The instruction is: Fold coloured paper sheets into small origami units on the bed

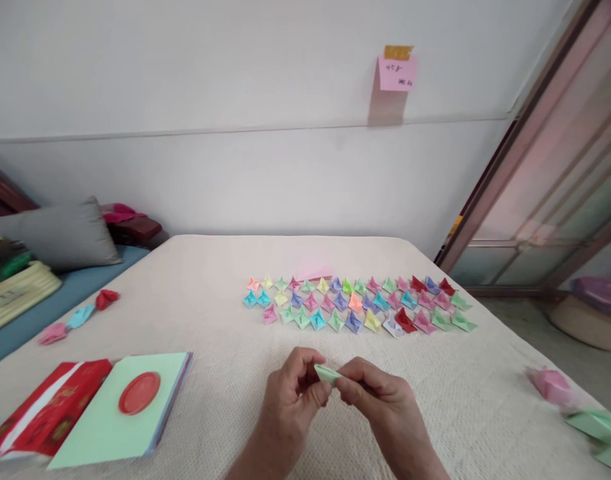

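Observation:
Both my hands meet low in the middle of the view over a cream textured cloth point(210, 293). My left hand point(290, 393) and my right hand point(380, 397) each pinch one end of a small folded pale green paper piece point(327, 373). Their fingers are curled tight on it. Beyond them, rows of several small folded paper shapes point(355, 303) in pink, green, blue, yellow and red lie on the cloth.
A stack of pale green paper sheets point(110, 420) with a red round lid point(139, 393) on it lies at the lower left, beside a red packet point(45, 413). Pink and green folded pieces point(575, 407) lie at the right edge. A grey cushion point(65, 233) is at the far left.

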Demonstrator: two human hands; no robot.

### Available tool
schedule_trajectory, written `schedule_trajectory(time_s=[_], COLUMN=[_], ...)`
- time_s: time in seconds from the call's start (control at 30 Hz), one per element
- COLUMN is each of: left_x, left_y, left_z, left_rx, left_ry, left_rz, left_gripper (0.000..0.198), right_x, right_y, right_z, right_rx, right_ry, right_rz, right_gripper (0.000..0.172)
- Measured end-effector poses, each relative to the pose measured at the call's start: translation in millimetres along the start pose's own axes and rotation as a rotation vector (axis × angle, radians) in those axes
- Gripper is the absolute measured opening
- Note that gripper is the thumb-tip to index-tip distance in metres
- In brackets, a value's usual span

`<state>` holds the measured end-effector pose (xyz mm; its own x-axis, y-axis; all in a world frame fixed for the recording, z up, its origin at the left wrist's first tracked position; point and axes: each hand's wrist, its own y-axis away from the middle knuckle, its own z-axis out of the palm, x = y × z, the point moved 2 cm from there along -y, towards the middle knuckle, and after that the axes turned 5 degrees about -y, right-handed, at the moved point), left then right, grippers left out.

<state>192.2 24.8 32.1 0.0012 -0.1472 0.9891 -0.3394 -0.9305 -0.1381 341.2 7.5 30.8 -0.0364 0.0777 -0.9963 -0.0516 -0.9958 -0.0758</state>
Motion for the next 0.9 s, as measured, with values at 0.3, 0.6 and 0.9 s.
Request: schedule_trajectory(time_s=[0.3, 0.6, 0.9], left_x=[1, -3, -2], left_y=[-3, -8, -8], left_z=[2.5, -4.0, -13.1], left_rx=[0.001, 0.082, 0.067], left_ry=[0.161, 0.209, 0.102], left_rz=[-0.049, -0.123, -0.097], left_gripper=[0.013, 0.014, 0.020], right_x=[5, 6, 10], right_y=[4, 3, 2], right_z=[3, 7, 7], right_rx=[0.068, 0.052, 0.010], right_ry=[-0.185, -0.164, -0.102], right_rz=[0.029, 0.034, 0.030], right_gripper=[0.025, 0.025, 0.029])
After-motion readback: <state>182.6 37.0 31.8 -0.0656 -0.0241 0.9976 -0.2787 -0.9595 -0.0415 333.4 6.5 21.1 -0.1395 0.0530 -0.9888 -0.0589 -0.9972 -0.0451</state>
